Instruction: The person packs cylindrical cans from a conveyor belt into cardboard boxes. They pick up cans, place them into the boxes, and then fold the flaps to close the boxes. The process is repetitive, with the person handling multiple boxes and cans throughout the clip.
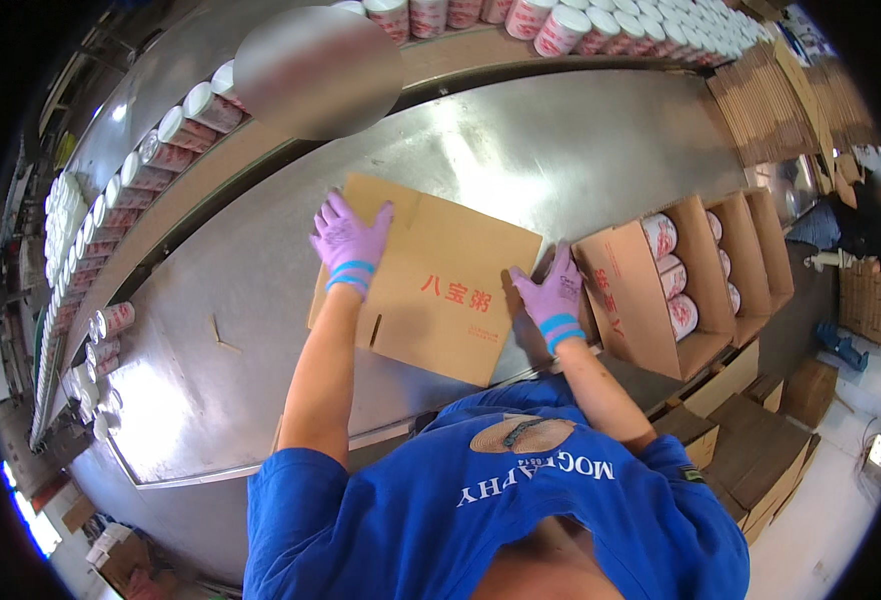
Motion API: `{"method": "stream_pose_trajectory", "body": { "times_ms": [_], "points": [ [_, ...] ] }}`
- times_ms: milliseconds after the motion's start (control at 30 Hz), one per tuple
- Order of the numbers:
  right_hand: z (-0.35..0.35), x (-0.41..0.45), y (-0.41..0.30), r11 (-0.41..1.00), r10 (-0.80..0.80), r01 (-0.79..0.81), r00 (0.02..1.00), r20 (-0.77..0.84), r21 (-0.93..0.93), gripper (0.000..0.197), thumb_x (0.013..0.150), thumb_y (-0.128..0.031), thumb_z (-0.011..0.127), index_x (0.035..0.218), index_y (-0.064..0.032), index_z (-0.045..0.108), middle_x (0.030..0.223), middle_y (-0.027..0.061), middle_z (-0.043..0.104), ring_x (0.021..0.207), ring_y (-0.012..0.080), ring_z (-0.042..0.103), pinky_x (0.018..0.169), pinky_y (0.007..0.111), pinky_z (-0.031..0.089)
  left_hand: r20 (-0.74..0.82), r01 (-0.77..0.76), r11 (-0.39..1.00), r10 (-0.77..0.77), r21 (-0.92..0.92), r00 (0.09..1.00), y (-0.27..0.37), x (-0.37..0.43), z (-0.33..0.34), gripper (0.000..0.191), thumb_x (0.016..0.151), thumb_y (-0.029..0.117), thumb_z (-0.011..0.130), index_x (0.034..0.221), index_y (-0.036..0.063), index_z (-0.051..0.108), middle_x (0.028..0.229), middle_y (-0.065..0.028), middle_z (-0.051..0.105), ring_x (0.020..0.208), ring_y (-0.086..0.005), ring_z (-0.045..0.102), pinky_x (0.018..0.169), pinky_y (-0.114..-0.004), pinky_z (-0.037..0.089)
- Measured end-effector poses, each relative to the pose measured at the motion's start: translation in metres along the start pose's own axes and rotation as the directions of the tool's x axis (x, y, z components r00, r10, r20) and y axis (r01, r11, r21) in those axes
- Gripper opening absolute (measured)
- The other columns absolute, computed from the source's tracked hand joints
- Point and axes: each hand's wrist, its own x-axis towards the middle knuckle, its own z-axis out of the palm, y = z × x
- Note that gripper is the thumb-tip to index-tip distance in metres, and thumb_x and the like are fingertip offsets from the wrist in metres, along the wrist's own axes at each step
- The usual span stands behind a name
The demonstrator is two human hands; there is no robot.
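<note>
A flat, folded cardboard carton (429,262) with red printing lies at a slant on the metal tabletop in front of me. My left hand (346,236), in a purple knit glove with a blue cuff, rests over its left edge, fingers spread. At the carton's right edge is my right hand (553,292), gloved the same way; its thumb points to the carton and its fingers are near an upright box. That open cardboard box (620,300) has several printed cans (671,277) showing inside. Whether either hand presses on the carton is unclear.
More open boxes (770,240) adjoin the filled one at right. Cans with white lids (560,30) line a raised conveyor (478,49) beyond the table. Flattened cardboard (763,105) is stacked at far right, near another person (864,217). Cartons (763,435) stand lower right.
</note>
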Motion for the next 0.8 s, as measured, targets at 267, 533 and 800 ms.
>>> {"method": "stream_pose_trajectory", "body": {
  "times_ms": [267,533,800],
  "points": [
    [-0.091,-0.003,-0.116,0.483,-0.482,0.153,0.868,0.116,0.862,0.068,0.085,-0.03,0.074,0.134,0.0089,0.05,0.123,0.017,0.063,0.107,0.0234,0.064,0.092,0.032,0.05,0.182,0.22,0.293,-0.149,-0.931,0.972,-0.043,0.082,-0.122,0.066,0.085,0.045,0.073,0.122,-0.0014,0.046,0.117,-0.0147,0.062,0.105,-0.0175,0.059,0.088,-0.03,0.048],
    [-0.105,0.025,-0.18,0.242,-0.892,0.758,0.419,-0.168,0.606,0.088,0.081,-0.043,0.076,0.146,0.0031,0.039,0.15,0.0243,0.038,0.143,0.0338,0.035,0.117,0.042,0.025,-0.284,-0.354,0.331,0.242,-0.875,0.928,-0.056,-0.002,-0.194,0.077,0.073,0.016,0.082,0.135,0.0031,0.038,0.115,-0.0113,0.057,0.11,-0.0209,0.053,0.095,-0.034,0.045],
    [-0.018,0.027,-0.208,0.4,-0.591,0.651,0.721,-0.362,0.645,0.091,0.077,-0.04,0.079,0.142,0.0016,0.033,0.139,0.0226,0.046,0.129,0.0328,0.047,0.107,0.042,0.04,-0.62,-0.638,0.376,0.184,-0.673,0.763,-0.108,0.01,-0.127,0.029,0.086,0.012,0.064,0.111,0.0002,0.056,0.103,-0.0152,0.063,0.1,-0.0286,0.06,0.091,-0.033,0.048]
  ]
}}
